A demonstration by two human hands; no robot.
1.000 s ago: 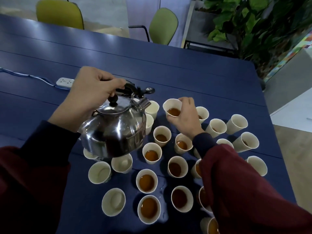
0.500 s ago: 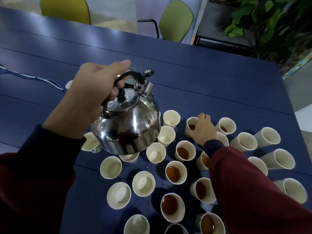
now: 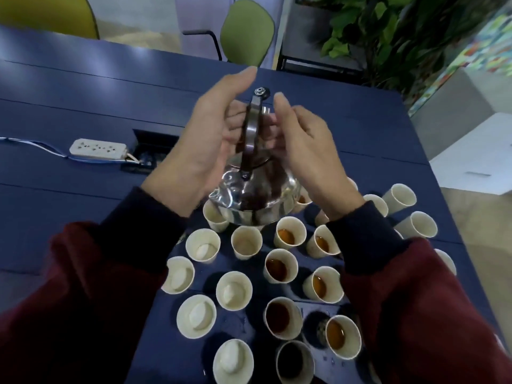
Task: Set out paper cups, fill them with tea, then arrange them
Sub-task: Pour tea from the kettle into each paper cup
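Filling step: under way, by my reading; the kettle [image 3: 255, 195] is up over the cups [image 3: 234, 291], about level and pouring into none of them.
Kettle: shiny steel with a round body and a dark upright handle [image 3: 250, 128]; it hangs over the far side of the cluster, its base hiding a few cups.
Left hand [image 3: 205, 139]: fingers curled against the handle, thumb straight up; it seems to bear the weight.
Right hand [image 3: 307, 151]: fingertips reach the handle from the other side; blur hides whether they have closed on it.
Cups: white paper, upright and packed close, toward the right and near edges of the tabletop [image 3: 83, 92].
Tea [image 3: 281, 268]: dark amber in the cups on the right side of the cluster; those on the left side look dry, as do a few by the right edge.
Progress: roughly half filled, I judge, with arranging not yet begun.
Next move: settle on one firm grip, carry the spout to an empty cup on the left side, and tip slowly.
Care: the light cups crowd together and would likely topple at a knock from the base; drops wet the tabletop between the near cups.
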